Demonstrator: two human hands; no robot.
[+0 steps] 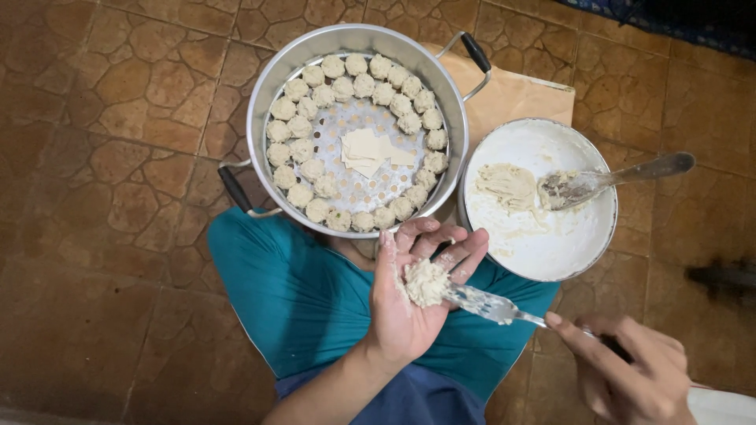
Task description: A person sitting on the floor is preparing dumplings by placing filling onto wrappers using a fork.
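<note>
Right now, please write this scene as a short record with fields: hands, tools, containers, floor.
left hand: left hand open, palm up, a dumpling lies on it
right hand: right hand grips a spoon, its tip at the dumpling
steamer pot: steamer pot with rings of dumplings, flat wrappers in the middle
bowl: white bowl holding filling and a second spoon
floor: brown tiled floor
</note>
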